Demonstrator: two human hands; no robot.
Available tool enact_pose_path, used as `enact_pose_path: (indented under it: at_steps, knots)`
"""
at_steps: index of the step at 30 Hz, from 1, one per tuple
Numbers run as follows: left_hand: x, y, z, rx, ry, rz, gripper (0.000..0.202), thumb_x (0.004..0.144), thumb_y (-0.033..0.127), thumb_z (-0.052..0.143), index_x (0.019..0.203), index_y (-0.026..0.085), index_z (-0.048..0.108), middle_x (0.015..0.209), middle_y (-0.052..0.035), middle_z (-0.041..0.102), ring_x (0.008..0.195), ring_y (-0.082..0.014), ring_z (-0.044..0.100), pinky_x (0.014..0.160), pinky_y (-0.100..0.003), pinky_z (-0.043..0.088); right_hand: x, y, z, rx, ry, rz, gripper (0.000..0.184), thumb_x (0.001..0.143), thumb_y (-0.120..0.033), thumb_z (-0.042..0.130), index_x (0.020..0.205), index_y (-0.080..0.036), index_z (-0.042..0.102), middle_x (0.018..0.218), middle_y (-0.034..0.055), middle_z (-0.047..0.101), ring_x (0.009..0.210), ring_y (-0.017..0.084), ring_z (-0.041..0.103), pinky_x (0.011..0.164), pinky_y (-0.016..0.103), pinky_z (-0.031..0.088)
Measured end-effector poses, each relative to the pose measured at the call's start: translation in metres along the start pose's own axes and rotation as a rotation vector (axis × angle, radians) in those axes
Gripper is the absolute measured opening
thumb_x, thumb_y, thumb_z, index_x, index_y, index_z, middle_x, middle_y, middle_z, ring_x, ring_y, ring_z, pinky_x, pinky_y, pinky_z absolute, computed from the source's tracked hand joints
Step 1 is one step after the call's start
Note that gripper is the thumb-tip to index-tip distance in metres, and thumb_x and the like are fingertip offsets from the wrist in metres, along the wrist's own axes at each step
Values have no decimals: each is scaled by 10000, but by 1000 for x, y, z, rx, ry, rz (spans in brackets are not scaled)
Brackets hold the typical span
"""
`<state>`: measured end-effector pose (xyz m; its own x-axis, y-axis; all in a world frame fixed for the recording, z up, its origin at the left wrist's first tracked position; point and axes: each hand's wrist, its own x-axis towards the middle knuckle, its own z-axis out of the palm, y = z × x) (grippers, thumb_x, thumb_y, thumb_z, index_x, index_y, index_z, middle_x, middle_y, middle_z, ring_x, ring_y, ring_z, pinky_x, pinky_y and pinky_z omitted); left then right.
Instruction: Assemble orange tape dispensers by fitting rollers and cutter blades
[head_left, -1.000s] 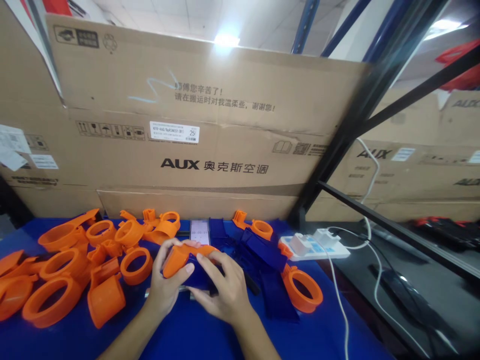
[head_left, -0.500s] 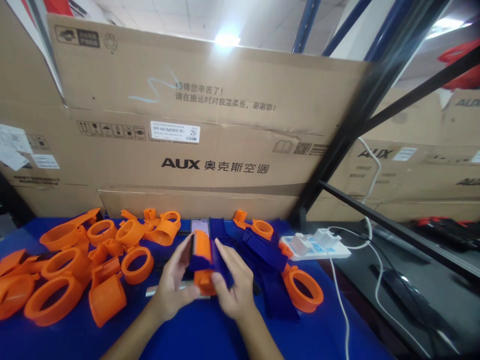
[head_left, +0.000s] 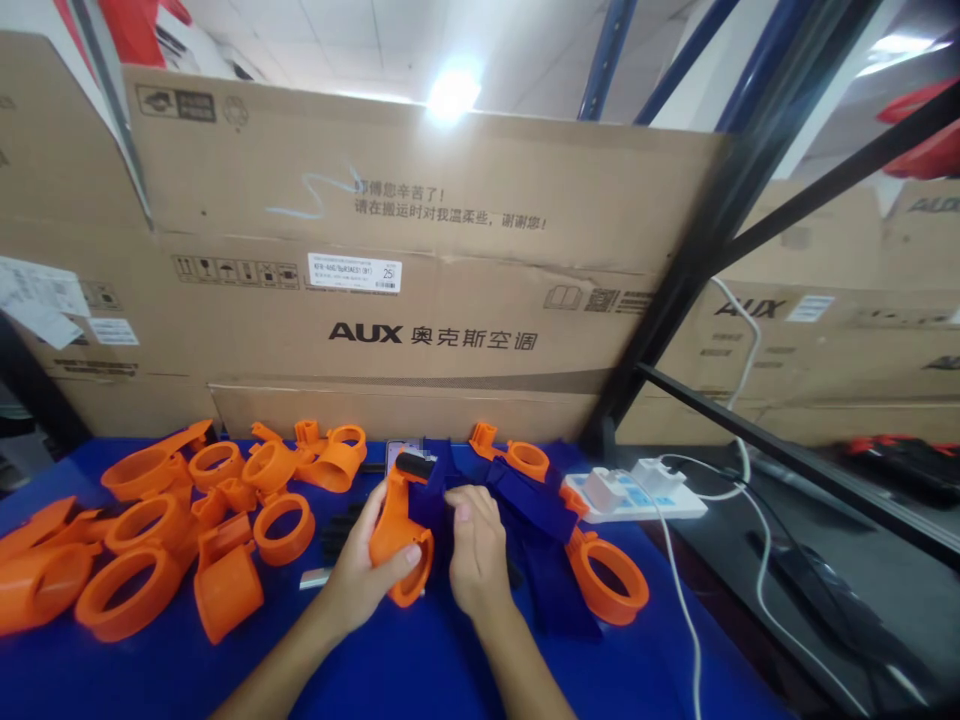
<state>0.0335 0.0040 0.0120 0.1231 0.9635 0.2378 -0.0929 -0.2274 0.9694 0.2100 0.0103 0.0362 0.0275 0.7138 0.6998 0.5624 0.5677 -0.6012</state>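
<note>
Orange holder — tilted differently from half a second ago, its ring opening now in view toward the right hand; it is held above the surface, near the phone, the left hand's grip closed around its side; a black roll shows at its top; the right hand curls beside the blue strap — whether pinching it, I cannot tell; the left alone now seems to bear the weight, leaving the right to the strap.

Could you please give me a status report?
Left grip holding orange part; right grip at blue strap, hold unclear; orange rings crowd the left side.
</note>
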Motion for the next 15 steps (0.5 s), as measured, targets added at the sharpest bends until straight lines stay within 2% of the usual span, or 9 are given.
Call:
enact_pose_path:
  at_steps: [3, 6, 8, 11, 13, 15]
  knots:
    - [-2, 9, -8, 17, 78, 11, 861, 813, 450, 767, 1554, 291, 358, 1480, -99, 593, 1336, -344, 587, 1095, -473, 504, 1, 1, -2, 73, 21, 8, 448, 1093, -272, 264, 947, -217, 684, 923, 72, 689, 910, 234, 603, 819, 398, 433]
    - [-3, 34, -41, 209, 118, 59, 775, 807, 446, 769, 1480, 283, 421, 1434, -104, 626, 1262, -325, 642, 1022, -447, 547, 1, 0, -2, 114, 6, -4, 457, 1096, -281, 291, 897, -220, 698, 912, 70, 697, 902, 233, 610, 821, 399, 433]
    - [1, 61, -77, 450, 166, 127, 698, 794, 444, 778, 1411, 279, 495, 1408, -94, 645, 1255, -318, 642, 1022, -432, 535, 0, -1, -1, 132, -14, -21, 459, 1097, -283, 301, 887, -221, 704, 904, 69, 701, 900, 235, 613, 817, 401, 433]
    - [15, 102, -142, 913, 272, 198, 521, 774, 490, 760, 1236, 279, 646, 1249, -54, 737, 1162, -325, 680, 1005, -418, 508, 0, -3, -1, 159, -8, -41, 470, 1099, -290, 299, 880, -218, 709, 885, 71, 695, 894, 237, 616, 803, 400, 443]
    - [28, 120, -186, 1145, 305, 172, 520, 786, 516, 727, 1243, 278, 655, 1229, -34, 748, 1113, -322, 693, 985, -396, 494, 0, -4, -2, 171, 1, -49, 476, 1101, -293, 297, 874, -217, 709, 875, 72, 691, 885, 238, 618, 792, 400, 451]
    - [41, 127, -227, 1328, 345, 85, 550, 838, 539, 663, 1309, 259, 615, 1197, -26, 750, 1058, -309, 703, 923, -370, 498, 1, -4, -2, 173, 3, -54, 479, 1102, -295, 297, 871, -216, 709, 873, 72, 690, 877, 238, 619, 785, 400, 451]
